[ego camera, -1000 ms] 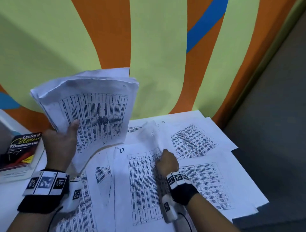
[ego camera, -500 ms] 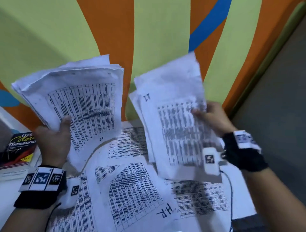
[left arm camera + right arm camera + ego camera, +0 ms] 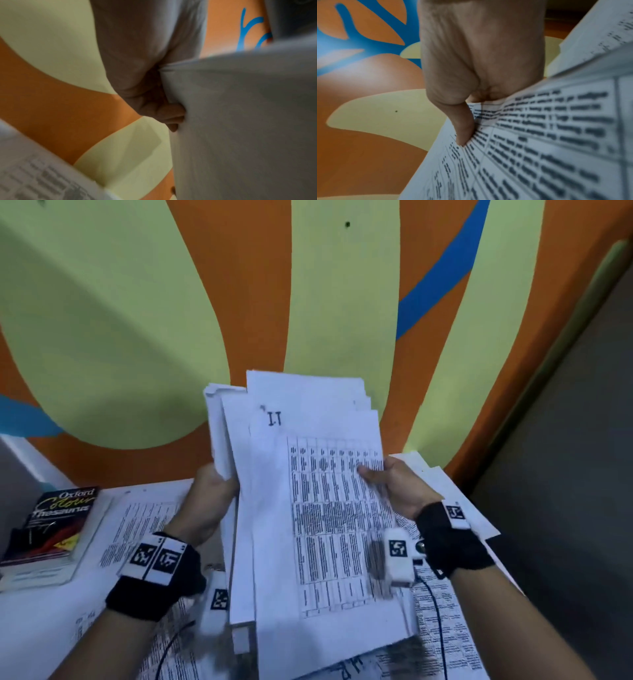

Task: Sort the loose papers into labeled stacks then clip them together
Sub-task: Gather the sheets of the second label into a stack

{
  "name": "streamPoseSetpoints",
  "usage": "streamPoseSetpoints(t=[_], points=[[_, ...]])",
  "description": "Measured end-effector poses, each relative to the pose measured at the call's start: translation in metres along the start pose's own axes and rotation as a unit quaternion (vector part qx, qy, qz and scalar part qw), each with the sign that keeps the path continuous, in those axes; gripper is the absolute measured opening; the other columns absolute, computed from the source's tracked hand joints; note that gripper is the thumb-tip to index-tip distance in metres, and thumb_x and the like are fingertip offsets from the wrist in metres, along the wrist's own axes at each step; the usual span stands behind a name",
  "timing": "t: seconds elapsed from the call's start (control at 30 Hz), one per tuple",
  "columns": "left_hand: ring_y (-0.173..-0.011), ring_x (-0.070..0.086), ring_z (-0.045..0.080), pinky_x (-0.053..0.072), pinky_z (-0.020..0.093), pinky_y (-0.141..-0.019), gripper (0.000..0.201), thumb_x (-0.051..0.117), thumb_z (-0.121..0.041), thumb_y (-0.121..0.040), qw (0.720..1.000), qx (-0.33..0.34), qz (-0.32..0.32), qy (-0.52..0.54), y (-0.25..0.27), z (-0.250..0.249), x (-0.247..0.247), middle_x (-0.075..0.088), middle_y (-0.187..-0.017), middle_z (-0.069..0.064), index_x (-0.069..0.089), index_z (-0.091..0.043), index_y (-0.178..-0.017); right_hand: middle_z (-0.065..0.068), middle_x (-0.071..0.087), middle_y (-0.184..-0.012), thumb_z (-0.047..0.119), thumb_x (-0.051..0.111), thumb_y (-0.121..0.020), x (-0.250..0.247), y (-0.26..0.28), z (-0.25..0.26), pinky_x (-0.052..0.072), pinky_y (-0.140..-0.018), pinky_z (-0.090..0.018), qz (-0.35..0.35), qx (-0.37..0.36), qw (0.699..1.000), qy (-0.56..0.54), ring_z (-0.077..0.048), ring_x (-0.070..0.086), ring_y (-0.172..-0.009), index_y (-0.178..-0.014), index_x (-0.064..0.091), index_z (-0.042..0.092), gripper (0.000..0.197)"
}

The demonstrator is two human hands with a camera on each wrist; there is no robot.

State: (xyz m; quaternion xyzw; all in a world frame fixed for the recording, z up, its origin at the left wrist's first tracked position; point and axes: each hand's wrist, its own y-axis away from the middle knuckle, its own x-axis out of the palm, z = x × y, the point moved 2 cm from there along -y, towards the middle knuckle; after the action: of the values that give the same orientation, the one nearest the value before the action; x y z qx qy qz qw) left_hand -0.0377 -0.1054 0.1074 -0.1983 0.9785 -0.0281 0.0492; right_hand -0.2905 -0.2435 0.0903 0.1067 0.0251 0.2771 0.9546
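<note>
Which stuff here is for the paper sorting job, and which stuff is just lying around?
For the job:
- stack of IT papers, held up by the left hand and right hand
- loose papers on the table, one near the front marked HR

Just lying about:
- Oxford thesaurus at the left
- painted wall behind
</note>
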Motion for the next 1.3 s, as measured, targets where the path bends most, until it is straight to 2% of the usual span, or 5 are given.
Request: streamPoseSetpoints(t=[0.37, 0.53, 0.83, 1.03, 1.3], points=[[-0.114, 0.062, 0.017, 0.049, 0.039, -0.094, 0.069, 0.056, -0.073, -0.072, 0.989, -0.037, 0.052, 0.13, 0.005, 0.008, 0.008, 0.066, -0.123, -0.003, 0.06, -0.025, -0.121, -0.009, 0.069, -0.115, 0.008, 0.069, -0.085, 0.022, -0.007, -0.01, 0.051, -0.096, -0.039, -0.167, -0.119, 0.978, 0.027, -0.027, 0.063, -0.112, -0.111, 0.062, 0.012, 0.027], [-0.071, 0.058, 0.02, 0.046, 0.037, -0.065, 0.067, 0.079, -0.064, -0.056, 0.991, 0.086, -0.093, -0.032, -0.008, -0.002, 0.001, 0.061, -0.082, 0.01, 0.061, -0.007, -0.086, 0.008, 0.06, -0.093, 0.013, 0.067, -0.088, 0.048, 0.013, 0.027, 0.043, -0.075, -0.011, -0.211, -0.297, 0.924, 0.114, 0.018, 0.052, -0.081, -0.114, 0.051, 0.009, 0.03], [-0.068, 0.066, 0.002, 0.052, 0.019, -0.062, 0.046, 0.086, -0.022, -0.067, 0.989, 0.079, -0.122, 0.005, -0.007, 0.02, 0.006, 0.071, -0.084, -0.004, 0.066, 0.0, -0.102, -0.004, 0.026, -0.154, 0.012, 0.07, -0.085, 0.043, 0.009, 0.008, 0.021, -0.113, -0.02, -0.168, -0.235, 0.949, 0.126, -0.009, 0.023, -0.142, -0.15, 0.008, 0.011, 0.09], [-0.034, 0.029, 0.002, 0.022, 0.01, -0.036, 0.048, 0.074, -0.019, -0.08, 0.983, 0.083, -0.164, -0.007, -0.006, 0.01, 0.015, 0.036, -0.045, -0.007, 0.033, -0.021, -0.054, 0.004, 0.029, -0.07, 0.005, 0.05, -0.096, 0.049, 0.007, 0.014, 0.033, -0.066, -0.024, -0.195, -0.268, 0.929, 0.162, 0.006, 0.037, -0.056, -0.122, 0.037, -0.006, 0.031], [-0.079, 0.071, 0.008, 0.055, 0.021, -0.067, 0.044, 0.083, -0.015, -0.065, 0.986, 0.086, -0.132, 0.045, -0.003, 0.009, 0.004, 0.073, -0.094, 0.0, 0.067, -0.001, -0.103, 0.013, 0.022, -0.143, -0.011, 0.056, -0.088, 0.053, 0.016, 0.027, 0.038, -0.097, -0.001, -0.138, -0.303, 0.939, 0.09, 0.016, 0.043, -0.117, -0.15, 0.008, 0.01, 0.081]])
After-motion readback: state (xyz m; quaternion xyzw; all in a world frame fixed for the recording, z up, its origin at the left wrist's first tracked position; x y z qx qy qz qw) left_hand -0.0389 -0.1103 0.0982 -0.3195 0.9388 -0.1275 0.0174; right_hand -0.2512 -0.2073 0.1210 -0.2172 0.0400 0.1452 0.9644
